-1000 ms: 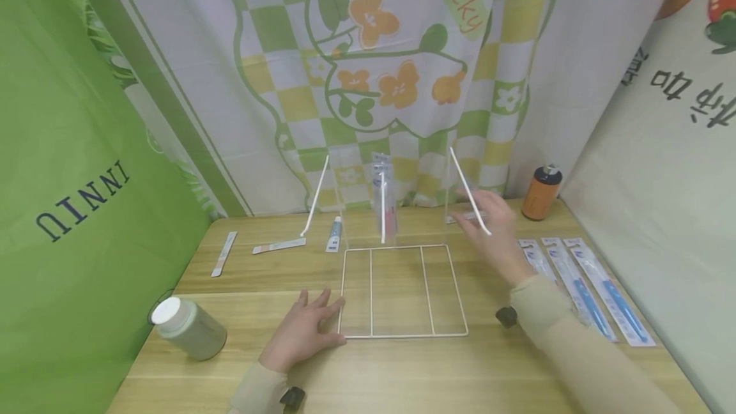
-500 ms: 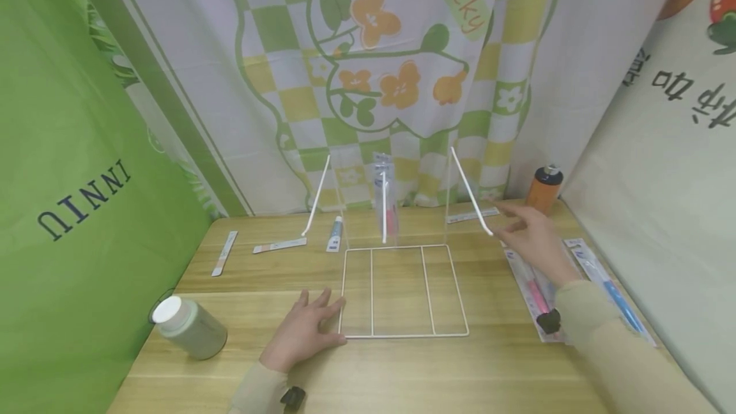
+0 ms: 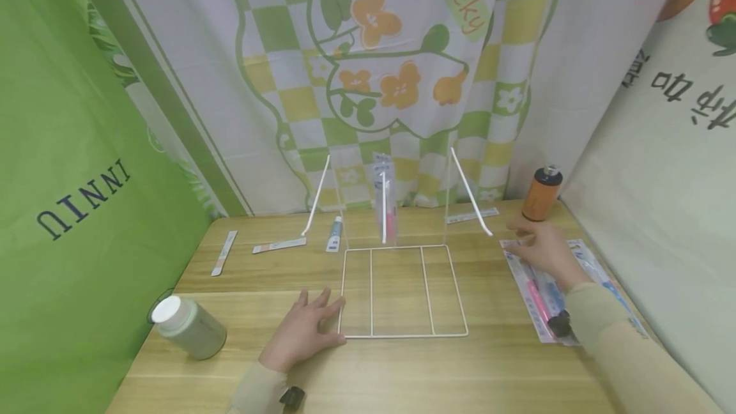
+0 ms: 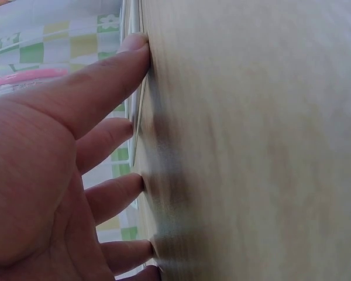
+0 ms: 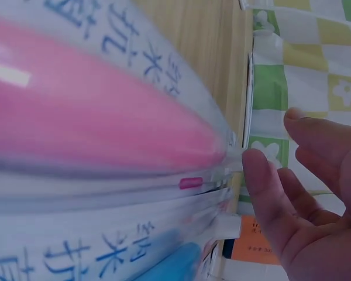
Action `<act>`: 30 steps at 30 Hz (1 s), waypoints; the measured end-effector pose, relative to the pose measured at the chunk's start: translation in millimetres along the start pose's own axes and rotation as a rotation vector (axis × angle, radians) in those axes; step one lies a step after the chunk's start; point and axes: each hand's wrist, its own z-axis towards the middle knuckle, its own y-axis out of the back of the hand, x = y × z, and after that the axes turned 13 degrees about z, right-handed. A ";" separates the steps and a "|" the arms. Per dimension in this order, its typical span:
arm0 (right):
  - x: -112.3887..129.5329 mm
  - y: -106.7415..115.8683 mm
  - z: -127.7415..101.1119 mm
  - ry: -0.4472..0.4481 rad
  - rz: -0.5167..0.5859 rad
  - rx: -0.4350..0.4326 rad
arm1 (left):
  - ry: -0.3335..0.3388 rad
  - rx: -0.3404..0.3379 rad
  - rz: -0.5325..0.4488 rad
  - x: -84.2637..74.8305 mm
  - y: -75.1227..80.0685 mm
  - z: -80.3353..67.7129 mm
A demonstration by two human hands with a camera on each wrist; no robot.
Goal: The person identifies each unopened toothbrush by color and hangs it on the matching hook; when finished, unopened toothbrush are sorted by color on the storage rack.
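Note:
My left hand [image 3: 310,321] lies flat on the wooden table [image 3: 402,369], its straight fingers [image 4: 105,82] touching the left edge of a white wire frame [image 3: 402,336]. Behind the frame a clear stand with slanted white rails [image 3: 468,190] holds one upright toothbrush pack [image 3: 384,206]. My right hand [image 3: 537,248] is at the far end of several flat toothbrush packs on the right, fingers relaxed and extended. A pink-handled pack [image 3: 536,296] [image 5: 93,134] lies nearest the frame, with blue ones [image 5: 134,257] beside it. My fingertips [image 5: 254,164] are at the pack's top tab; no grip shows.
A white-capped grey-green jar [image 3: 190,328] lies at the front left. An orange bottle [image 3: 540,193] stands at the back right. A small tube [image 3: 335,234] and flat strips [image 3: 278,246] [image 3: 223,253] [image 3: 471,214] lie along the back. Cloth curtains close in three sides.
My right hand has moved from the stand's right rail rightward and down to the toothbrush packs. The left hand has stayed still on the table.

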 end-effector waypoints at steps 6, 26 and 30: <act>-6.4 2.6 1.0 0.004 -0.049 0.023 | 0.000 -0.004 0.007 2.3 -2.3 0.8; -8.4 7.5 -1.1 -0.018 -0.200 0.168 | -0.012 -0.007 -0.009 0.1 0.8 -1.1; -5.6 8.1 -0.4 -0.015 -0.241 0.185 | -0.011 -0.004 -0.008 0.5 0.7 -0.1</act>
